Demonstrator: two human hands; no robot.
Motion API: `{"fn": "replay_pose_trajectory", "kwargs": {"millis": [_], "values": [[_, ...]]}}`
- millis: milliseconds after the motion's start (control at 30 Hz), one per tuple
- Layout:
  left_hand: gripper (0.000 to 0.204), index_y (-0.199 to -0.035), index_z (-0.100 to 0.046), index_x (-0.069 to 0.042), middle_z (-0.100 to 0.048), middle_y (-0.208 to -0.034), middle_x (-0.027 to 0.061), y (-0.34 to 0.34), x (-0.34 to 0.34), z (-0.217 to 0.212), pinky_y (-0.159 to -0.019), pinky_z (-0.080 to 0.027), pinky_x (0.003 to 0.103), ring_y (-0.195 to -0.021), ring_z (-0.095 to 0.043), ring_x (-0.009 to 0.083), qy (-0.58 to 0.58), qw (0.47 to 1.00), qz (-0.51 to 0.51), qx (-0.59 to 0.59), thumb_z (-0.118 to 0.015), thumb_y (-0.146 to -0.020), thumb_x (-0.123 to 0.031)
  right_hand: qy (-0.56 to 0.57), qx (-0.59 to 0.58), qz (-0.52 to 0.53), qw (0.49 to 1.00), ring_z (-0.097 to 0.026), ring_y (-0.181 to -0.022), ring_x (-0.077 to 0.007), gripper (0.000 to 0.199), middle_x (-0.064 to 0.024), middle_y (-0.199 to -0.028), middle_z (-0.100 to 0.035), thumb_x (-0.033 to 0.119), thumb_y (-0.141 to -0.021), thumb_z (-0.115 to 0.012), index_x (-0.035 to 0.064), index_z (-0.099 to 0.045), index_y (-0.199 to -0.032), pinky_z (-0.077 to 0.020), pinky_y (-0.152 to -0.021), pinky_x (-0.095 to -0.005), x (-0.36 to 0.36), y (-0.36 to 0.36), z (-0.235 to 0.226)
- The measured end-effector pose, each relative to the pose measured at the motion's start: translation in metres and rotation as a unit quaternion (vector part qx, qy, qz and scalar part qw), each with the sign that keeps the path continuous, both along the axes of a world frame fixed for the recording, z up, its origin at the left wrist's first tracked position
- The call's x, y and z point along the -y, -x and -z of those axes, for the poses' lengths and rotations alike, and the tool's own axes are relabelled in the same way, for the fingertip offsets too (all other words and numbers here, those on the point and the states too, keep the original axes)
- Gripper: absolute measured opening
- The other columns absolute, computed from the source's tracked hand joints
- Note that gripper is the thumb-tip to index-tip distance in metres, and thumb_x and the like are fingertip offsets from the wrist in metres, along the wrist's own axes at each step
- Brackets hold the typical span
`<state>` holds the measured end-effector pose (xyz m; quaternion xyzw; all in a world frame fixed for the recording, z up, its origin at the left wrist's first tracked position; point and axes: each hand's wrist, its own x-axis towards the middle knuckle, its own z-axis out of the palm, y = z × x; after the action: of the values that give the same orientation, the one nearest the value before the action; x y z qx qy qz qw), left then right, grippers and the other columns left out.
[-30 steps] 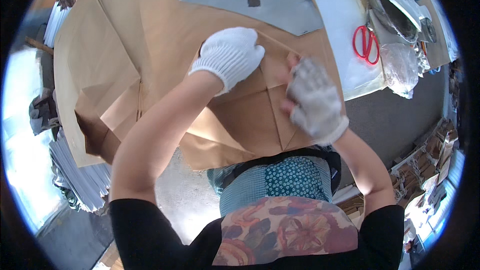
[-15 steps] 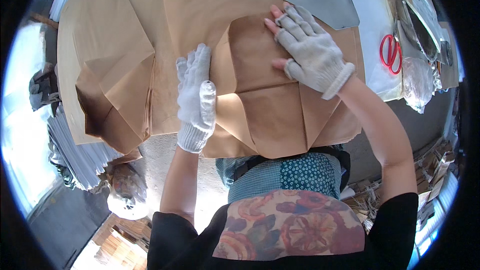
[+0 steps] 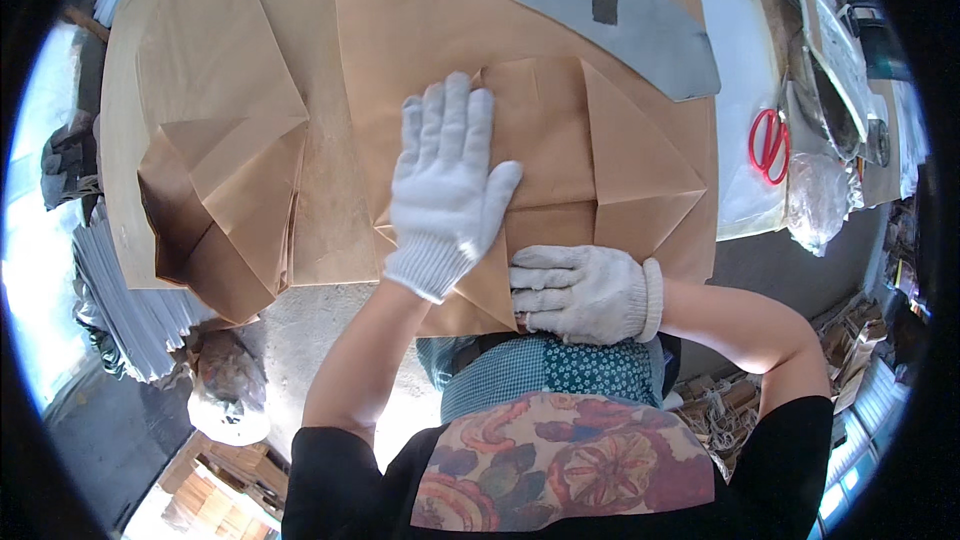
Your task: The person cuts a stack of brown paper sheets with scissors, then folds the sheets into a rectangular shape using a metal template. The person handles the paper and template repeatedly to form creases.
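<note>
A brown paper bag (image 3: pixel 545 180) lies on a stack of brown paper sheets in front of me, its end opened out and creased into diamond-like folds. My left hand (image 3: pixel 452 175), in a white knitted glove, presses flat on the bag's left side with fingers stretched forward and thumb apart. My right hand (image 3: pixel 585 292), in a grey-white glove with cut fingertips, lies across the bag's near edge, fingers straight and pointing left. Its fingertips are mostly hidden. A flat grey plate (image 3: pixel 570 0) with a dark patch rests on the brown sheets beyond the bag.
At left on the table are more folded brown bags (image 3: pixel 230 200). Red-handled scissors (image 3: pixel 768 146) lie at right on a white sheet (image 3: pixel 735 100), beside a clear plastic bag (image 3: pixel 815 202). Stacked white paper (image 3: pixel 140 310) stands below left. Paper scraps (image 3: pixel 720 420) litter the lower right.
My left hand has moved right and forward onto the bag. My right hand has come back from the far right to the near edge. The bag's right side is now folded into a point.
</note>
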<state>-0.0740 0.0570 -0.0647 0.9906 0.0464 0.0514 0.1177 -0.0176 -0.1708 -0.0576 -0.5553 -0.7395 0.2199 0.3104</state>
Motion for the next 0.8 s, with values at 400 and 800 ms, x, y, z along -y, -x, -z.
{"fn": "replay_pose_trajectory", "kwargs": {"millis": [400,800], "values": [[0.076,-0.153,-0.044,0.004,-0.043,-0.16,0.0268,0.001,-0.002,-0.01,-0.128,-0.026,0.052,-0.151,-0.038,0.0434,0.03,0.997,0.042,0.065,-0.064,-0.097,-0.043,-0.072,0.268,0.657,0.701,-0.063,-0.114,-0.0379,0.034,-0.0163,-0.12,-0.067,0.031,-0.09,-0.075,0.0087,-0.069,-0.115,-0.0493,-0.099,-0.0517,0.0,-0.142,0.0],[0.065,-0.148,-0.052,0.002,-0.053,-0.153,0.0233,0.103,-0.021,-0.011,-0.123,-0.036,0.053,-0.144,-0.048,0.0425,0.065,0.997,-0.017,0.04,-0.072,-0.093,-0.025,0.058,-0.239,0.694,0.676,-0.062,-0.093,-0.0084,0.029,-0.0001,-0.102,-0.069,0.014,-0.098,-0.072,-0.0027,-0.066,-0.121,-0.0534,-0.081,-0.0285,0.104,-0.121,-0.083]]}}
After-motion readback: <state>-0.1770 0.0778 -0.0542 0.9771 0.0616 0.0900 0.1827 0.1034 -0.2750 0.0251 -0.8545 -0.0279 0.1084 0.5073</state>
